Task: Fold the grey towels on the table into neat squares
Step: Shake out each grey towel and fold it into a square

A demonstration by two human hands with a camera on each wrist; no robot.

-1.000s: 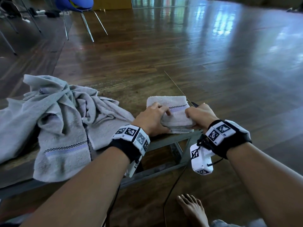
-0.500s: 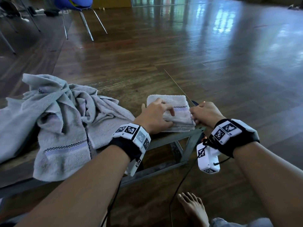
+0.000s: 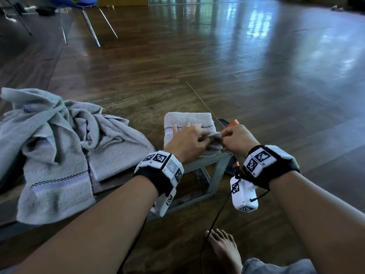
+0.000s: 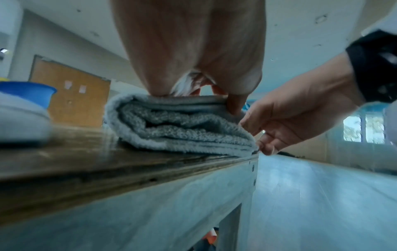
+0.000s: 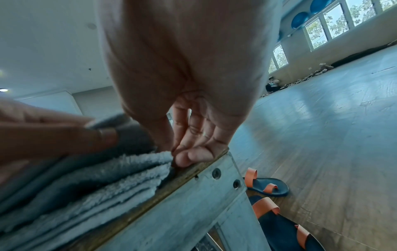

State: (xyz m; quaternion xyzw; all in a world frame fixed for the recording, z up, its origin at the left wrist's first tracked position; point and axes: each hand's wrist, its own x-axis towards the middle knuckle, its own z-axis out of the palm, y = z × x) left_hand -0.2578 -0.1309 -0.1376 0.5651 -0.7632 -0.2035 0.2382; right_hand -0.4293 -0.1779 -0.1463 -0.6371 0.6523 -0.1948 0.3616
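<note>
- My left hand (image 3: 187,140) sits on top of the folded towel (image 3: 187,120), palm down, with the thumb and fingers pinching up the top layer at the towel's near right corner.
- From the left wrist view, the left thumb curls over the top edge of the towel's stacked layers (image 4: 178,125) while the heel of the hand presses down on them.
- My right hand (image 3: 237,140) comes in from the right, just beside the left, fingers curled and nipping the lower layers at that same corner.
- In the right wrist view, my right fingertips (image 5: 189,156) pinch the towel's edge right where it meets the counter (image 5: 193,171) rim.
- The folded towel lies under and between both hands, at the counter's right end, its corner reaching the counter's edge (image 4: 236,159).
- A heap of unfolded grey towels (image 3: 59,147) lies well apart to my left on the same counter, one draping over the near edge.
- The counter has a dark wooden top on a pale painted frame (image 3: 219,171).
- Below to the right, sandals with orange straps (image 5: 266,186) lie on the floor beside the counter leg.
- My bare foot (image 3: 223,248) rests on the glossy wooden floor (image 3: 256,76).
- A blue chair (image 3: 79,2) with metal legs stands far off at the left.
</note>
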